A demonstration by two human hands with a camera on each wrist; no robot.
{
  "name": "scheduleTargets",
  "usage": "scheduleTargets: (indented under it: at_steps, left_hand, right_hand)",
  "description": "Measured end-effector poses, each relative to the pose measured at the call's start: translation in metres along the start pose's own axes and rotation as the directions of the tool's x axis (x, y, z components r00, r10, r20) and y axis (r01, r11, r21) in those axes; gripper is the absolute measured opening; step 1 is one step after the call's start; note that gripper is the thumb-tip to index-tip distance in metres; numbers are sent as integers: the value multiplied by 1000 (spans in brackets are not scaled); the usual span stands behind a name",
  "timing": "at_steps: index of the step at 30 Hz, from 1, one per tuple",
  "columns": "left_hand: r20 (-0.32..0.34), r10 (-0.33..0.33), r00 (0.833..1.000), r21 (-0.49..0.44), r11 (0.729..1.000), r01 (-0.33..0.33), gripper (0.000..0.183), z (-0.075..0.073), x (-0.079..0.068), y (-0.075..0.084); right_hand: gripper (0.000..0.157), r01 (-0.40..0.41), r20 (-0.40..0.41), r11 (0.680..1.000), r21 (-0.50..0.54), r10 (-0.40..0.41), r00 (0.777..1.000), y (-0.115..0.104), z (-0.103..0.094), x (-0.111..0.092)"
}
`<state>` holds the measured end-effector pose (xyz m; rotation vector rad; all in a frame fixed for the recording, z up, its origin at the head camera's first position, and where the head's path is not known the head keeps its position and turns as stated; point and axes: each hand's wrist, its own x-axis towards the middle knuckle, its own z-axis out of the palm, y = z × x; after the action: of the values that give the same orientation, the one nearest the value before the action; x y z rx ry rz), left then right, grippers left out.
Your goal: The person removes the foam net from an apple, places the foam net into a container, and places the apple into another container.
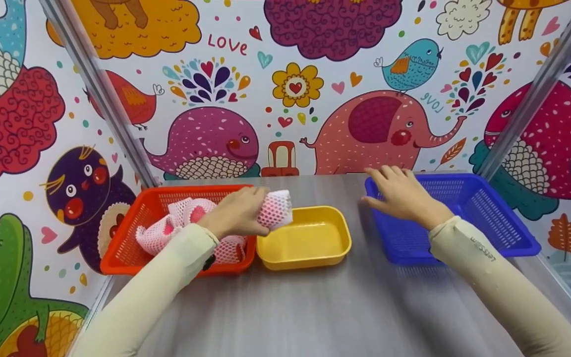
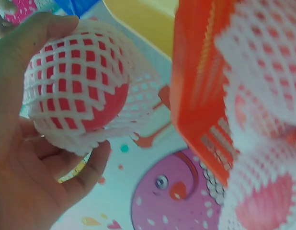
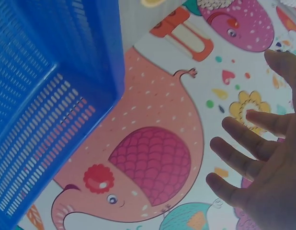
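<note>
My left hand (image 1: 236, 213) grips a red round fruit in a white foam net (image 1: 276, 209), held up between the orange basket (image 1: 233, 269) and the yellow tub (image 1: 315, 240). The left wrist view shows the thumb and curled fingers around the netted fruit (image 2: 78, 79), with red skin bare at the net's opening. Several more netted fruits (image 1: 154, 238) lie in the orange basket. Over the left rim of the blue basket (image 1: 474, 213) hovers my right hand (image 1: 397, 193). Its fingers are spread with nothing held, as the right wrist view shows.
From left to right, the orange basket, yellow tub and blue basket stand in a row on the grey table (image 1: 285, 307). Behind them rises a wall with printed cartoon animals (image 1: 370, 134). Metal posts (image 1: 109, 114) mark the corners on both sides.
</note>
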<state>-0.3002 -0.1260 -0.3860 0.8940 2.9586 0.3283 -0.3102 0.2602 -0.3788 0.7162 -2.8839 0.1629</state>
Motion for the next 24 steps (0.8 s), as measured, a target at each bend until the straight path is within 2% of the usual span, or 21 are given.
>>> scheduleTargets:
  at_steps: [7,16,19,24]
  left_hand:
    - [32,83,996,-19,996,-82,86,17,-12,23]
    - [48,171,984,-8,985,-171,83,41,-26,40]
    - [58,185,981,-8,983,-185,84,48,-29,44]
    - [70,203,977,0,979,-203,84,57,-33,46]
  right_hand:
    - [67,99,-52,995,-20,-100,994,-16,7,-18]
    - [58,171,-84,985,-17,-172,982,-35,19,-36]
    - [49,187,-86,982,-12,-188,978,-41,25,-40]
    - [32,257,-110,966,13,-255,961,-50,40,-44]
